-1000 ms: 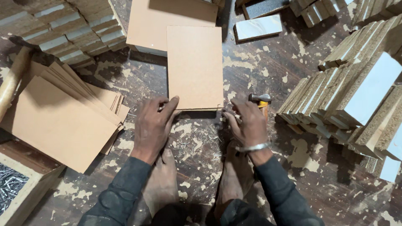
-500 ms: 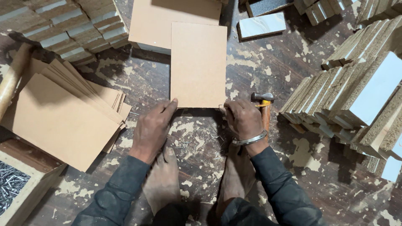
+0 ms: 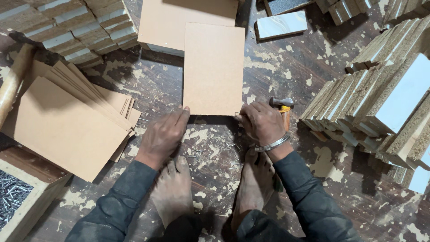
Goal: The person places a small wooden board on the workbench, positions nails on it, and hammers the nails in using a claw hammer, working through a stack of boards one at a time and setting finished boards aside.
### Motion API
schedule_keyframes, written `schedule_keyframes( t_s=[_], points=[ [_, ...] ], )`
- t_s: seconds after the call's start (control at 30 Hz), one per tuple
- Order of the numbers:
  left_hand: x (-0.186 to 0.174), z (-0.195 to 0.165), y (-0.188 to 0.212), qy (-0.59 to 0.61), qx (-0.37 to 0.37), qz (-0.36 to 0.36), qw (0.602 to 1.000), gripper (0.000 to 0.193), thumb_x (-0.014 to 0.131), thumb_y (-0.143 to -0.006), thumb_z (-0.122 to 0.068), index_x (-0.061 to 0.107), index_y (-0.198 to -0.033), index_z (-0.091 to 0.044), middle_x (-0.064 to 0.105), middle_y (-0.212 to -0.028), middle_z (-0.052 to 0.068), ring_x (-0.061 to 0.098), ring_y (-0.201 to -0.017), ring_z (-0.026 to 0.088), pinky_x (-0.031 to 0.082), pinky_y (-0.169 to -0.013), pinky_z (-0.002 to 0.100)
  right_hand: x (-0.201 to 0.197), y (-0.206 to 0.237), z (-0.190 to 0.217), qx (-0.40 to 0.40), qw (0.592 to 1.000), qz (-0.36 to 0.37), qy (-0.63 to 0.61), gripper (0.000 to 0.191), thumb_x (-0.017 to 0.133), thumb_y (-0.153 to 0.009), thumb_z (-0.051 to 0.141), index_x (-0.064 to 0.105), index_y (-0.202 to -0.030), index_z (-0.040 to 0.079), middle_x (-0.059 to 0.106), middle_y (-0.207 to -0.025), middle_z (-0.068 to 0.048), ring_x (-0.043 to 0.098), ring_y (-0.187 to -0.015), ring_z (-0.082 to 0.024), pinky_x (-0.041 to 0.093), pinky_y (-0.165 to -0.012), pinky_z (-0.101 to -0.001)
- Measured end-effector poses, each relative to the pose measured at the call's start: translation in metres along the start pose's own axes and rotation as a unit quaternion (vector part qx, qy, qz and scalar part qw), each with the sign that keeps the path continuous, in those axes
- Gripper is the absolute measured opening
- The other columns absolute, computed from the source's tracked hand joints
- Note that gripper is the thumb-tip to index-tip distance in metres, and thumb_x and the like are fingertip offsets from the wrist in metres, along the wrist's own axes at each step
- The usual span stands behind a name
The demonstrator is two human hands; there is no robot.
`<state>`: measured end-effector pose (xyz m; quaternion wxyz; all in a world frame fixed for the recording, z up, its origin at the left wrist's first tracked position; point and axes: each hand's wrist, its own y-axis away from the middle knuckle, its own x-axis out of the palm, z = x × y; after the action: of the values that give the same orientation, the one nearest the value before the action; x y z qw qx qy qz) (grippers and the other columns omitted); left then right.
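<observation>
Flanking brown board (image 3: 214, 67), panel stack (image 3: 71, 121) left, hammer (image 3: 282, 105) right

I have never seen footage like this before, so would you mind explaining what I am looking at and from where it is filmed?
There is no machine here: a person works with bare hands, and the camera sits on their head, looking down at the floor, so their own arms and bare feet show at the bottom. The left hand presses on the near edge of a tan rectangular board lying flat. The right hand rests at that board's near right corner; I cannot tell whether it pinches anything. A hammer lies just behind it. To the left is a fanned stack of similar boards; to the right, rows of thicker blocks. Loose nails lie scattered between the hands, and a box of nails sits lower left.
</observation>
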<state>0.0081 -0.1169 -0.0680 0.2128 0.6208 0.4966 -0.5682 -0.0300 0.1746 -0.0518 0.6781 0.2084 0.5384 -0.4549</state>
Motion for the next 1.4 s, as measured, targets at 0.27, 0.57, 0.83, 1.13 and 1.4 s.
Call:
schedule_keyframes(
  t_s=[0.27, 0.57, 0.83, 1.13, 1.4],
  points=[
    [0.0, -0.002, 0.001, 0.02, -0.017, 0.013, 1.0, 0.022, 0.063, -0.094, 0.004, 0.071, -0.114, 0.005, 0.075, -0.105, 0.021, 0.076, -0.083, 0.028, 0.065, -0.068, 0.032, -0.003, 0.0, 0.001, -0.011, 0.999, 0.016, 0.028, 0.015, 0.075, -0.09, 0.019, 0.068, -0.09, 0.005, 0.065, -0.08, -0.01, 0.067, -0.08, -0.029, 0.054, -0.065, -0.0413],
    [-0.012, -0.002, -0.003, 0.084, -0.086, 0.069, 0.99, 0.031, 0.066, -0.086, 0.004, 0.07, -0.117, -0.003, 0.073, -0.102, 0.016, 0.075, -0.082, 0.031, 0.063, -0.068, 0.04, -0.007, 0.0, 0.0, -0.018, 0.999, 0.017, 0.02, 0.015, 0.075, -0.089, 0.018, 0.066, -0.087, 0.006, 0.063, -0.079, -0.01, 0.065, -0.081, -0.03, 0.052, -0.067, -0.0426],
    [-0.007, -0.001, -0.005, 0.085, -0.064, 0.059, 0.993, 0.033, 0.066, -0.085, 0.007, 0.068, -0.117, 0.001, 0.07, -0.101, 0.018, 0.073, -0.082, 0.032, 0.062, -0.068, 0.04, -0.007, 0.0, 0.002, -0.02, 1.0, 0.006, 0.021, 0.011, 0.074, -0.088, 0.014, 0.066, -0.09, 0.006, 0.063, -0.08, -0.01, 0.065, -0.082, -0.029, 0.054, -0.067, -0.0414],
    [-0.02, -0.005, -0.005, 0.087, -0.06, 0.069, 0.992, 0.035, 0.065, -0.082, 0.01, 0.067, -0.116, 0.004, 0.068, -0.098, 0.019, 0.072, -0.082, 0.033, 0.061, -0.071, 0.042, -0.023, 0.047, 0.001, 0.174, 0.983, -0.036, 0.044, 0.033, 0.077, -0.092, 0.037, 0.071, -0.106, 0.008, 0.074, -0.087, -0.008, 0.071, -0.073, -0.017, 0.06, -0.063, -0.0334],
    [-0.018, -0.007, -0.008, 0.08, -0.057, 0.076, 0.992, 0.035, 0.064, -0.081, 0.008, 0.067, -0.115, 0.001, 0.068, -0.099, 0.018, 0.071, -0.085, 0.036, 0.059, -0.071, 0.045, -0.032, 0.169, -0.008, 0.403, 0.913, 0.053, 0.012, 0.054, 0.087, -0.075, 0.029, 0.064, -0.116, 0.002, 0.073, -0.09, -0.016, 0.072, -0.075, -0.028, 0.058, -0.067, -0.0404]
  ],
)
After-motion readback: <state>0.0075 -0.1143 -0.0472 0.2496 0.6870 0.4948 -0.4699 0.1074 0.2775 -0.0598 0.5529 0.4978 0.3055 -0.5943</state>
